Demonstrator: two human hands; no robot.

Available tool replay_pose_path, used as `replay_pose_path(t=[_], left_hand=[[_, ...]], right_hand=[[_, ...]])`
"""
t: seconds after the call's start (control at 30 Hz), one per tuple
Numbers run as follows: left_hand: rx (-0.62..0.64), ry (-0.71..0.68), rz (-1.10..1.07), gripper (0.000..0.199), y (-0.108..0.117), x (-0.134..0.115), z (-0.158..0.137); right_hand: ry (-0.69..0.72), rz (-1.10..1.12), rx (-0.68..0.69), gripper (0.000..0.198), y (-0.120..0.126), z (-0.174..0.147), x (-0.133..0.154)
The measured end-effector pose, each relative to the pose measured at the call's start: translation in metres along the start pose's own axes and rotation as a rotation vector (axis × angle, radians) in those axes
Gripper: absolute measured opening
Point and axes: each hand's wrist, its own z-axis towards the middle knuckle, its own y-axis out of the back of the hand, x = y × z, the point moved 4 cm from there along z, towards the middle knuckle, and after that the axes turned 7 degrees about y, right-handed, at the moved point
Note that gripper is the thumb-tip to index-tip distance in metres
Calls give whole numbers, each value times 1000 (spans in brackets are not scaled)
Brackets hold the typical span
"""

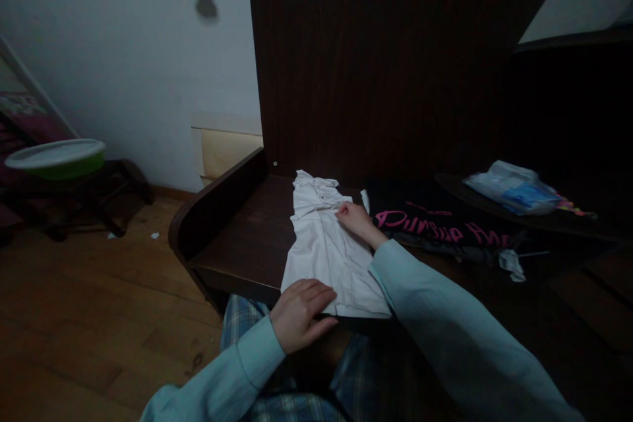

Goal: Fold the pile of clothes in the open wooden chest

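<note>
A white garment [321, 254] lies spread on the dark wooden bench [242, 237], its far end bunched and wrinkled, its near edge reaching the bench's front. My left hand [304, 313] rests flat over the garment's near left corner, fingers stretched out. Farther up, at the garment's right side, my right hand [353, 217] has its fingertips pinched together on the fabric near the wrinkled part. The rest of the cloth between the hands lies fairly smooth.
Right of the garment lies a black cloth with pink lettering [445, 227]. Beyond it sits a clear and blue plastic packet [514, 188]. The bench has a raised left armrest [212, 201]. A green basin [59, 158] stands on a dark stool at far left.
</note>
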Motion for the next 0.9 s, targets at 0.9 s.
replay_pose_path(t=[0.9], left_hand=[[-39,48,-30,19,-22,-5,39]], right_hand=[[7,-307,260,31,-20,-16,5]])
